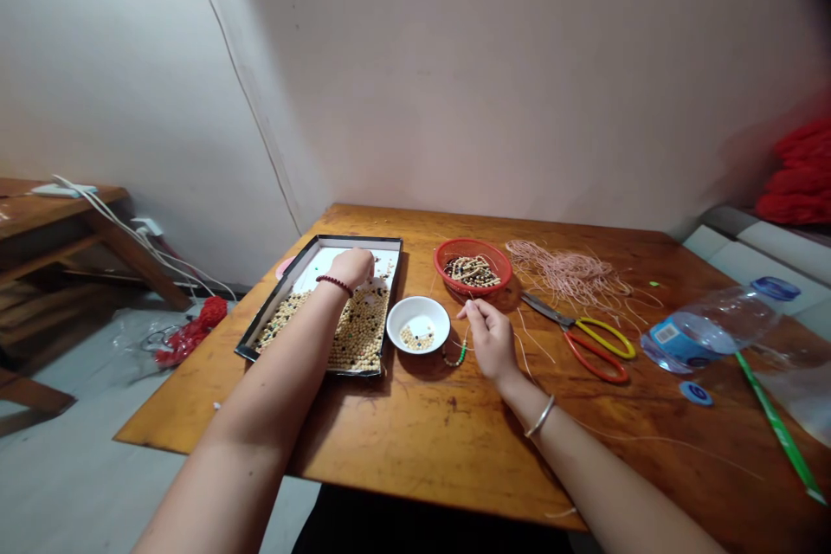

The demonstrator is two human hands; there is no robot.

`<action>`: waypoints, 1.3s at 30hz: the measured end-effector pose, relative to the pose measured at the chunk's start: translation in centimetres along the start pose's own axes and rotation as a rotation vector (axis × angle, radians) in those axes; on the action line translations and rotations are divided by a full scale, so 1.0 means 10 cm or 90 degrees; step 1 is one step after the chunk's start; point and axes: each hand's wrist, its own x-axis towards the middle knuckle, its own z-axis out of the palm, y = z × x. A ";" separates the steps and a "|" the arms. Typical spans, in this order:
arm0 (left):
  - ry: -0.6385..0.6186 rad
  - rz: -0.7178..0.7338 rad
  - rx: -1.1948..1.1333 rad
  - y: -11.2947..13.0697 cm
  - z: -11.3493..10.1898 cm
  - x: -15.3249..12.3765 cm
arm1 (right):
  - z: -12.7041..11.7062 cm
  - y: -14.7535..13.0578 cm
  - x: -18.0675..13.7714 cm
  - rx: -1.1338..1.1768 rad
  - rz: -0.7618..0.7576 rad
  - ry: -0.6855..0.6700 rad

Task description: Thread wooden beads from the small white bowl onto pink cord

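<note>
My left hand reaches over a shallow black-edged tray filled with small cream and dark beads. Its fingers curl downward, and whatever they may hold is hidden. A dark red beaded bracelet circles that wrist. Between thumb and fingertips, my right hand pinches a thin cord, from which a short row of dark and green beads hangs down to the table. Between my hands stands a white bowl with a few cream and dark beads at its bottom.
Behind my right hand, a red basket holds strung beads. Pink cord lies tangled beside scissors with red and yellow handles. A plastic bottle, a blue cap and a green stick lie to the right.
</note>
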 end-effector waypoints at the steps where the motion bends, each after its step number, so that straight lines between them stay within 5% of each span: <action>1: 0.003 -0.003 0.002 0.00 0.01 0.00 | 0.00 0.00 0.00 -0.001 -0.002 0.001; 20: 0.056 -0.027 -0.016 0.02 0.07 -0.01 | 0.00 0.02 -0.01 -0.010 0.022 -0.018; 26: 0.132 0.027 -0.096 0.14 -0.08 -0.17 | 0.00 0.01 0.00 -0.012 0.019 -0.038; 29: 0.164 0.152 -0.202 0.35 -0.14 -0.41 | 0.01 -0.02 -0.01 -0.003 0.020 -0.063; 32: 0.041 0.306 -0.619 0.53 -0.04 -0.68 | 0.01 -0.04 -0.04 -0.002 0.012 -0.084; 35: -0.052 0.286 -0.818 0.61 0.14 -0.86 | 0.02 -0.06 -0.09 -0.019 0.011 -0.115; 39: -0.086 0.275 -0.886 0.60 0.30 -0.91 | 0.03 -0.09 -0.14 -0.047 -0.016 -0.171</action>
